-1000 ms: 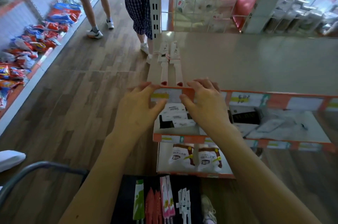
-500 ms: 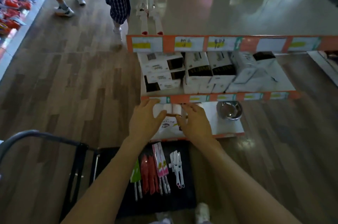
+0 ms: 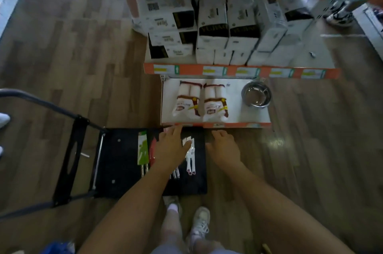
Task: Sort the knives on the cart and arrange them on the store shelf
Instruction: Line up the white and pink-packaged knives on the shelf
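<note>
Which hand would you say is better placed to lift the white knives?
Probably left: the left hand is over the cart, thumb at the white knives; the right hand is off its edge.

The cart (image 3: 124, 160) is sitting just before the lowest shelf (image 3: 255, 116), its knives (image 3: 142, 150) lying in a row under my left hand (image 3: 172, 148), my right hand (image 3: 224, 148) just beside them. On that shelf two packs (image 3: 187, 101) are lying side by side left of a bowl (image 3: 256, 94) (well apart from it), and boxes (image 3: 213, 25) are standing on the shelf above (image 3: 190, 70).
</note>
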{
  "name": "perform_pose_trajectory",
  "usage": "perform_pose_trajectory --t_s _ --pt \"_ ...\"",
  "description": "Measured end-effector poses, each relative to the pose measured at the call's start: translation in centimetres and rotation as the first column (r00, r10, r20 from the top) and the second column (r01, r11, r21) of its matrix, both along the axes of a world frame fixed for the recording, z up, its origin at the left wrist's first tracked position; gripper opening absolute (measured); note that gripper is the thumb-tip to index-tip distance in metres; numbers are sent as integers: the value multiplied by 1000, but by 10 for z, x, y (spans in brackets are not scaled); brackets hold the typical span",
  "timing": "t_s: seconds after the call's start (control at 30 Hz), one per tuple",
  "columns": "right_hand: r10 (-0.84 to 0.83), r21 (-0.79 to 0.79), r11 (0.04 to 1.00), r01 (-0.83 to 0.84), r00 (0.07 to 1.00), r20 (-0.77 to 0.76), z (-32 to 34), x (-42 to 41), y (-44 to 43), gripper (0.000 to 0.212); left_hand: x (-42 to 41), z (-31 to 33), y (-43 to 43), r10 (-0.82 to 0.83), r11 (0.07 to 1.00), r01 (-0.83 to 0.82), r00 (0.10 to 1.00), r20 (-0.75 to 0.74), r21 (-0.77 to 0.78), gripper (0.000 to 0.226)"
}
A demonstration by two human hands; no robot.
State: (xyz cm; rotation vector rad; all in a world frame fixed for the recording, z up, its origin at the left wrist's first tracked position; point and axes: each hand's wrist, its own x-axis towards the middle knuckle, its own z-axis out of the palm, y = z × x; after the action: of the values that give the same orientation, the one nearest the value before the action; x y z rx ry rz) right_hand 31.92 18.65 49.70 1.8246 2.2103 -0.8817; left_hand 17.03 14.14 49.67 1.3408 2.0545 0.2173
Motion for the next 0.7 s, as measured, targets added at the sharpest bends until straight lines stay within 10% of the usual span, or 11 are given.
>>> perform_pose_trajectory --t_s 0.33,0.7 --pt "5 -80 997 -3 1000 25 -90 29 -15 36 31 -90 -14 46 998 -45 999 24 -36 58" --pt "-17 -135 991 22 999 36 -342 27 -32 42 51 -349 -23 13 999 -14 1000 -22 -35 57"
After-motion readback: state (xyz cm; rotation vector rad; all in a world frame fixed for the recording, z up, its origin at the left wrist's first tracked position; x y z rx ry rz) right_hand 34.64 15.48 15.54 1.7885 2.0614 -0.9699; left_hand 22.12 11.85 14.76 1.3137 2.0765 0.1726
